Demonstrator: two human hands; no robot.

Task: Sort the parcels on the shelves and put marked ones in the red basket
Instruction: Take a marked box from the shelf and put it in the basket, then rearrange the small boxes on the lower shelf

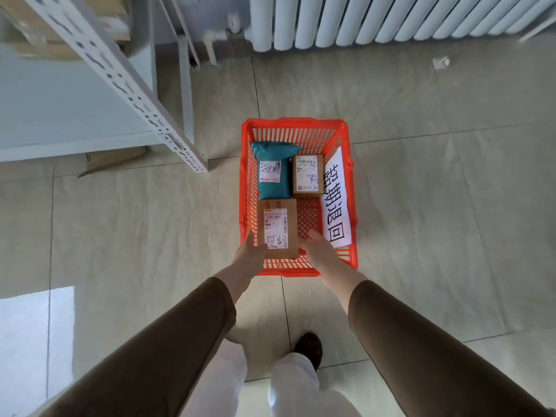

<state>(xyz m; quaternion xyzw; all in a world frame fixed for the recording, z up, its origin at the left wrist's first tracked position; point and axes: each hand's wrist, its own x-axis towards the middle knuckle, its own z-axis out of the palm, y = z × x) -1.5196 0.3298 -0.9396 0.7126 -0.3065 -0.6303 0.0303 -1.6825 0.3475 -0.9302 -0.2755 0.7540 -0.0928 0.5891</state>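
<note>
A red basket (pixel 343 129) stands on the floor below me. Inside at the back lie a teal soft parcel (pixel 272 164) with a marked white label and a small brown box (pixel 307 176). At the near end sits a flat brown cardboard parcel (pixel 276 227) with a white label and handwritten marks. My left hand (pixel 251 249) touches its left edge with straight fingers. My right hand (pixel 317 246) lies against its right edge, fingers relaxed. A white sign (pixel 335 200) with large black characters leans along the basket's right wall.
A white metal shelf post (pixel 144 97) slants down at the left, with cardboard boxes (pixel 39 31) on the shelf above. A flat carton (pixel 111 159) lies under the shelf. A white radiator (pixel 391 19) lines the far wall. Tiled floor surrounds the basket.
</note>
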